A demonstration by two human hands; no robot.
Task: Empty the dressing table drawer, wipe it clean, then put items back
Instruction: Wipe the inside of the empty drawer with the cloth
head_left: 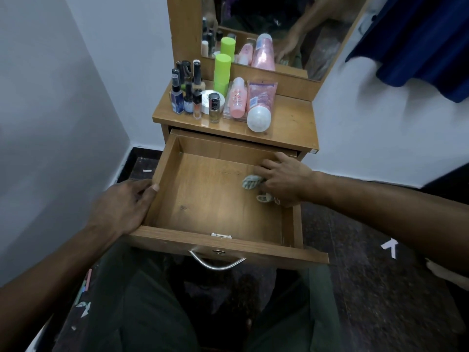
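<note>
We are in a home bedroom corner: a wooden dressing table [291, 118] with mirror [279, 29], its tabletop crowded with cosmetic bottles [198, 97], blue clothing [418, 41] hanging against white walls [63, 110].

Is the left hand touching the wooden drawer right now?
Touching. The head view shows the left hand gripping the left side wall of the open wooden drawer, fingers curled over its top edge.
</note>
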